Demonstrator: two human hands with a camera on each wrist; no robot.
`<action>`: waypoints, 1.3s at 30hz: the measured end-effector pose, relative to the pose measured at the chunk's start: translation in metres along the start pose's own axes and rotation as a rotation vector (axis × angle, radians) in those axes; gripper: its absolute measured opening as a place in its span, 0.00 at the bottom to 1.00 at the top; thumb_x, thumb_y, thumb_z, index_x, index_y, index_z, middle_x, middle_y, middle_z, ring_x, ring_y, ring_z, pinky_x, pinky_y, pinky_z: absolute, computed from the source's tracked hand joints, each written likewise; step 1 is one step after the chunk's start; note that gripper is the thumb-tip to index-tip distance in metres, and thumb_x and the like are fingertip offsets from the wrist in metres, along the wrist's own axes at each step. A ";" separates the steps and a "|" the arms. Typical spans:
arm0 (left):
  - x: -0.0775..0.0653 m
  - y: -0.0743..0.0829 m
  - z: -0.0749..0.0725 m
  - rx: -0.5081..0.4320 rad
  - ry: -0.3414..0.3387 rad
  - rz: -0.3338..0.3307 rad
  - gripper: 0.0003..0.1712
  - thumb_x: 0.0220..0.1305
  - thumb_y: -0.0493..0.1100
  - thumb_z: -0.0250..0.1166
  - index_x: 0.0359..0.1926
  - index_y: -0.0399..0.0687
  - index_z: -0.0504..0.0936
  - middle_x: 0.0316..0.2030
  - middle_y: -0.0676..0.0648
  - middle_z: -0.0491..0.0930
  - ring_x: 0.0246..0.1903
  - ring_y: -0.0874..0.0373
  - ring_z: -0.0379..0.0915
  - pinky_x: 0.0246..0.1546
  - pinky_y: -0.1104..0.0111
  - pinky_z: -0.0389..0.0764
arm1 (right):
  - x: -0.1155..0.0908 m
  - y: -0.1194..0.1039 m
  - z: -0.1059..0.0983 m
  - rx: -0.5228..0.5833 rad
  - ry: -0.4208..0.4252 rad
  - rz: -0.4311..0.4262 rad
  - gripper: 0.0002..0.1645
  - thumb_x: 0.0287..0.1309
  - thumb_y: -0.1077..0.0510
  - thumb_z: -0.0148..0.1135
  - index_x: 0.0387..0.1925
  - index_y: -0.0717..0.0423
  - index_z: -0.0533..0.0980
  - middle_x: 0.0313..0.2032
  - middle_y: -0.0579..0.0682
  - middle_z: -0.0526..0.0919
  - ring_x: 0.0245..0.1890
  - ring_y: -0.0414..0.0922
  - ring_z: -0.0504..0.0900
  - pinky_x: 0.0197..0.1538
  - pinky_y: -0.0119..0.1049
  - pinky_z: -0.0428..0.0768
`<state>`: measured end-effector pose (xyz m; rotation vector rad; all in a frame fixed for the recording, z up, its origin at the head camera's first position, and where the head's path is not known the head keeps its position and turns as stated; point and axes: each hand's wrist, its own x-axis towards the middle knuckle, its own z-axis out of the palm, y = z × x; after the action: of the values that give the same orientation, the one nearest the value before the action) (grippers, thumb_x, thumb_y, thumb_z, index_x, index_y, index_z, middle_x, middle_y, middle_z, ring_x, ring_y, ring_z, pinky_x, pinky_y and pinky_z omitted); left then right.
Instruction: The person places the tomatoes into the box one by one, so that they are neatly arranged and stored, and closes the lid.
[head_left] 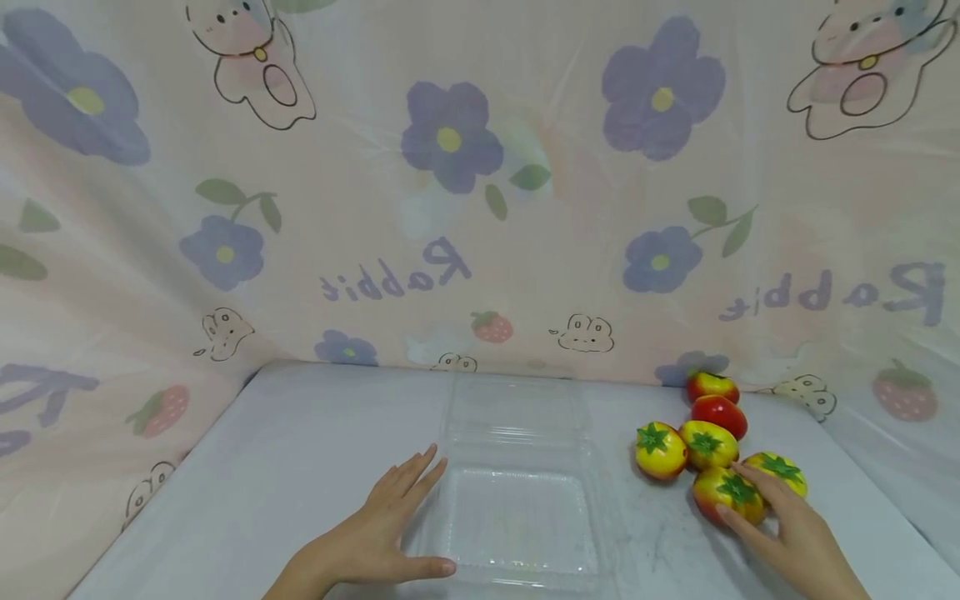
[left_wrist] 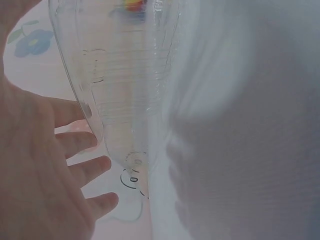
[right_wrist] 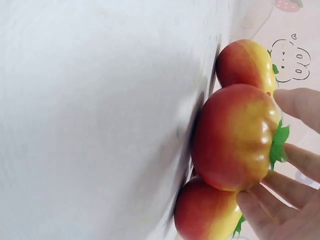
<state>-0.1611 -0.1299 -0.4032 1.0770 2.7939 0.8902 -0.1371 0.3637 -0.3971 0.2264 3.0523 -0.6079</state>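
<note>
A clear plastic clamshell box [head_left: 517, 521] lies opened in the middle of the table, its lid [head_left: 517, 408] folded out toward the back. My left hand [head_left: 375, 533] is spread at the box's left side, the thumb by the front left part and the fingers along the edge. In the left wrist view, the fingers [left_wrist: 82, 172] reach up to the clear wall. On the right, my right hand [head_left: 795, 533] has its thumb and fingers spread about the nearest tomato [head_left: 723, 492], red and yellow with a green leafy top. That tomato [right_wrist: 232, 140] sits among others, fingertips right at its sides.
Several more tomatoes cluster on the right: a yellow one [head_left: 660, 454] at the left of the group, one [head_left: 780, 471] beside the right hand, and a red one [head_left: 720, 417] behind. A patterned curtain [head_left: 540, 233] hangs along the back of the white table [head_left: 277, 467].
</note>
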 end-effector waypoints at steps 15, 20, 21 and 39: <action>0.006 -0.003 -0.004 -0.040 -0.044 -0.032 0.62 0.47 0.74 0.65 0.75 0.49 0.50 0.76 0.43 0.42 0.71 0.33 0.40 0.61 0.30 0.53 | 0.004 0.004 0.005 0.068 -0.034 0.033 0.54 0.56 0.30 0.58 0.65 0.70 0.59 0.60 0.77 0.63 0.51 0.68 0.73 0.47 0.56 0.81; 0.007 -0.004 -0.003 -0.067 -0.052 -0.038 0.62 0.47 0.73 0.66 0.75 0.49 0.50 0.76 0.44 0.41 0.71 0.32 0.41 0.60 0.30 0.53 | 0.008 0.006 0.005 0.131 -0.071 0.055 0.55 0.56 0.29 0.56 0.66 0.69 0.57 0.61 0.78 0.60 0.51 0.69 0.74 0.47 0.53 0.82; 0.007 -0.004 -0.003 -0.074 -0.053 -0.039 0.62 0.47 0.72 0.67 0.75 0.49 0.50 0.76 0.45 0.40 0.71 0.32 0.41 0.61 0.30 0.52 | 0.008 0.006 0.006 0.147 -0.077 0.058 0.55 0.56 0.29 0.56 0.66 0.69 0.57 0.61 0.78 0.60 0.51 0.69 0.74 0.46 0.52 0.83; 0.002 -0.002 -0.002 -0.056 -0.031 -0.019 0.61 0.48 0.72 0.66 0.75 0.50 0.51 0.76 0.46 0.42 0.69 0.30 0.45 0.60 0.30 0.54 | 0.008 -0.006 0.010 0.176 -0.054 0.056 0.53 0.51 0.36 0.67 0.66 0.66 0.59 0.60 0.74 0.63 0.50 0.64 0.73 0.47 0.52 0.82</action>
<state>-0.1641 -0.1311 -0.4018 1.0456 2.7325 0.9356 -0.1455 0.3554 -0.4049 0.2930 2.9310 -0.8653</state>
